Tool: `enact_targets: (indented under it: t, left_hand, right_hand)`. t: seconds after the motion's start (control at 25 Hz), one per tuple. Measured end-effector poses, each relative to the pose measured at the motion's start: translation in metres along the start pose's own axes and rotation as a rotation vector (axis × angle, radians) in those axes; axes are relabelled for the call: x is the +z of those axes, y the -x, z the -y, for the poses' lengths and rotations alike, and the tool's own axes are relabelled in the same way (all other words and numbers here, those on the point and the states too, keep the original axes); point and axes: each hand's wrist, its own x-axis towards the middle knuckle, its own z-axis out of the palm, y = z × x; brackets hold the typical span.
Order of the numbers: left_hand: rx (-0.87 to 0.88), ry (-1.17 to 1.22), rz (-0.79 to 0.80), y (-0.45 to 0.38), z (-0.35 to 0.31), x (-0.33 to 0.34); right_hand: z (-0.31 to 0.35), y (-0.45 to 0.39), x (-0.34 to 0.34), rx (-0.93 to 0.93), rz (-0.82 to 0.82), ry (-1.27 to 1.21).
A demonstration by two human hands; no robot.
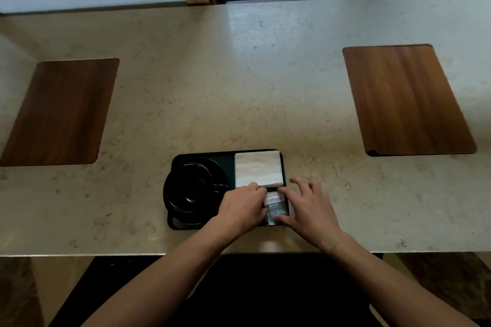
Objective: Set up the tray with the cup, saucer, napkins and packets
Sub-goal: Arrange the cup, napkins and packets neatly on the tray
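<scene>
A dark tray (228, 155) lies near the counter's front edge. On its left half a black cup (190, 184) stands on a black saucer (220, 171), handle pointing right. White napkins (258, 168) fill the tray's far right corner. Below them lie the grey-white packets (275, 206), held between both hands. My left hand (243, 208) presses on their left side, fingertips touching the napkins' near edge. My right hand (308, 207) holds their right side with thumb and forefinger, the other fingers spread over the counter.
The beige stone counter (239, 74) carries two wooden placemats, one at the left (59, 111) and one at the right (406, 101). A window and wooden post stand behind the counter's far edge. The near edge runs just under my wrists.
</scene>
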Motion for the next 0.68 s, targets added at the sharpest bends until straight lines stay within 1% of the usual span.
enact_targets:
  t: [0.32, 0.52, 0.68]
  left_hand:
    - [-0.017, 0.091, 0.046, -0.003, 0.003, 0.003]
    - [0.002, 0.077, 0.058, -0.006, 0.009, 0.003]
    - [0.02, 0.072, 0.065, -0.008, 0.01, 0.002]
  right_hand:
    - [0.001, 0.003, 0.002, -0.002, -0.035, 0.021]
    - [0.006, 0.003, 0.002, 0.018, -0.061, 0.033]
    - [0.005, 0.002, 0.002, 0.02, -0.052, 0.033]
